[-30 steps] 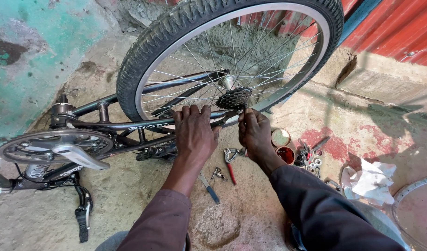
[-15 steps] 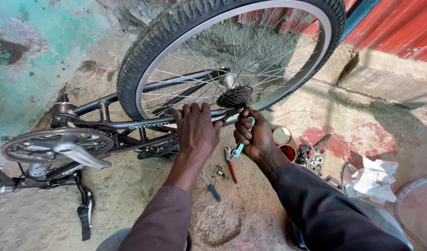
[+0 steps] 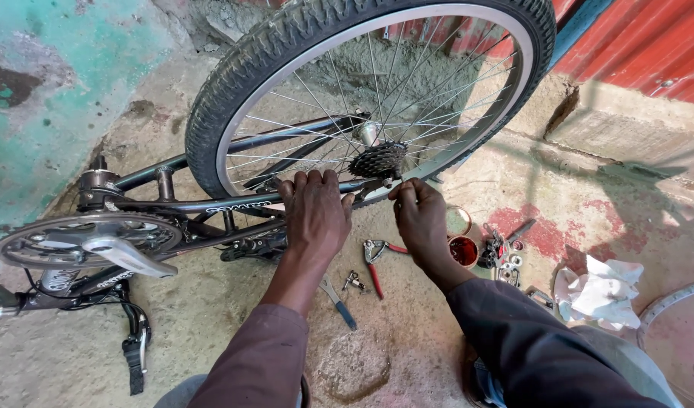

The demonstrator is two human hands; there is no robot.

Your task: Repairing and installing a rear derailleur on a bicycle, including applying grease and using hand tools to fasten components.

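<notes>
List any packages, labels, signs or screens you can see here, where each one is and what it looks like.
Lettering decal: pale marking on the dark frame tube, just beside the left hand.
Crank decal: small pale marking on the dark crank arm at lower left.
Small round tin: open, red inside, on the ground beside the right hand.
No signs or screens.

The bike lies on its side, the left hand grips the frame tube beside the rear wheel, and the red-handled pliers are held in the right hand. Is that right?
Not quite. In the head view the red-handled pliers lie on the ground between the two forearms, not in the right hand, whose fingers pinch at the frame end by the rear cogs. The left hand does grip the frame tube beside the rear wheel.
</notes>
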